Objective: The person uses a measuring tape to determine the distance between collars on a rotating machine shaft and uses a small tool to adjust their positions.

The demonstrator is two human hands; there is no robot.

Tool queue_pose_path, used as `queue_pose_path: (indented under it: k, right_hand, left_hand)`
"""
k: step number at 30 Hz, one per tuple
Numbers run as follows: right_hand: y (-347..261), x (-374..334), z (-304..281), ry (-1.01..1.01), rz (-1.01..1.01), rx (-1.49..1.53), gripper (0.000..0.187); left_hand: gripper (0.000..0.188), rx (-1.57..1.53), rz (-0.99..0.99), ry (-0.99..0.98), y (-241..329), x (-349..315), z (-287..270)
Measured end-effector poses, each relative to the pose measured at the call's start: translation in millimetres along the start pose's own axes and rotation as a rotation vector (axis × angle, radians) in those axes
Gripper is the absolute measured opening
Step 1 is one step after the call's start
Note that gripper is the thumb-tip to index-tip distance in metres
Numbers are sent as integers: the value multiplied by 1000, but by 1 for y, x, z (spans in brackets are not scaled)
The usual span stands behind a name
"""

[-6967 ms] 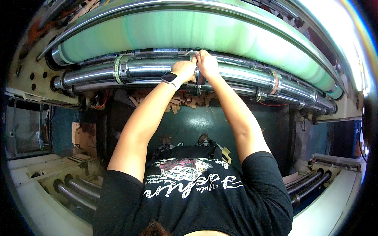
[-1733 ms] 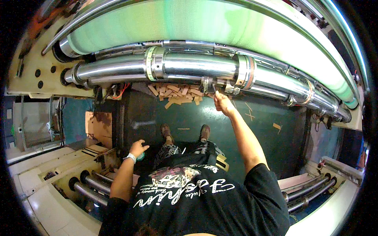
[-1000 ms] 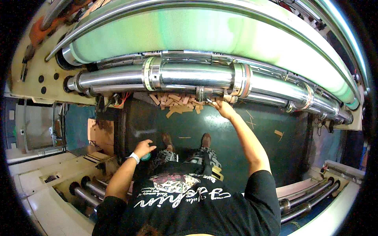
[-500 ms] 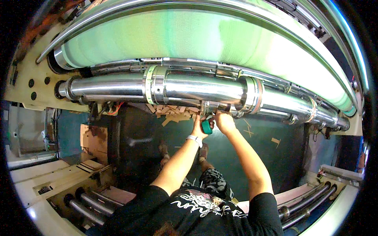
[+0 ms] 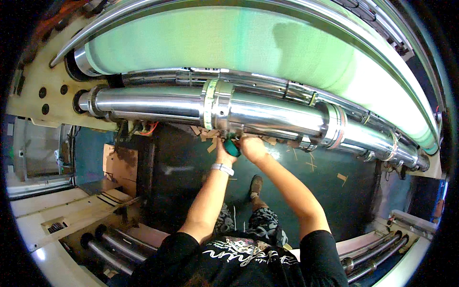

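My left hand [image 5: 224,154], with a pale band at the wrist, is closed around a small dark green roll [image 5: 233,148]. Both hands are up against the lower side of a long polished metal shaft [image 5: 272,114]. Just beside the green roll, my right hand [image 5: 253,148] has its fingers bent and pressed together at the shaft's underside. Its fingertips and anything between them are hidden. Above my hands, a collar ring [image 5: 223,105] with a yellowish scale band [image 5: 209,103] circles the shaft. Farther right sits a second collar ring [image 5: 334,125].
A wide roller wrapped in pale green [image 5: 191,45] spans the far side. Cut cardboard pieces [image 5: 206,134] lie on the dark floor beneath the shaft. A brown cardboard sheet [image 5: 119,167] is at the left. Metal rollers [image 5: 112,253] sit in the frame at the lower left.
Both hands and the green roll have moved left along the shaft, now below the collar with the scale band. The view has shifted, so the shaft appears farther right.
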State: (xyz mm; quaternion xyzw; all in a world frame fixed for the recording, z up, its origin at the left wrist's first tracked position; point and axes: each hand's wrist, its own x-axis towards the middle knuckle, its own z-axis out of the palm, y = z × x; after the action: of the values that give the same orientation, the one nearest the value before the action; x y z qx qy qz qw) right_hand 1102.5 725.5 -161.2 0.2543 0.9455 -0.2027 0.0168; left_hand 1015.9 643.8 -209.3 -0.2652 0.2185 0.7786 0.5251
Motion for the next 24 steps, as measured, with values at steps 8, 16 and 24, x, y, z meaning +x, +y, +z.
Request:
queue_pose_path:
  k: [8,16,24]
  right_hand:
    - [-111,67,18,-67,-86,-92,15]
    - [-108,64,44,118,-156,-91,20]
    - [-198,-6,45,-210,127,857,33]
  left_hand:
    - [69,63,-46,-25,144,4,-34]
    - [94,1235,-405,134,199,-88,-25]
    - [94,1582,-183,-36,195,-118,-43]
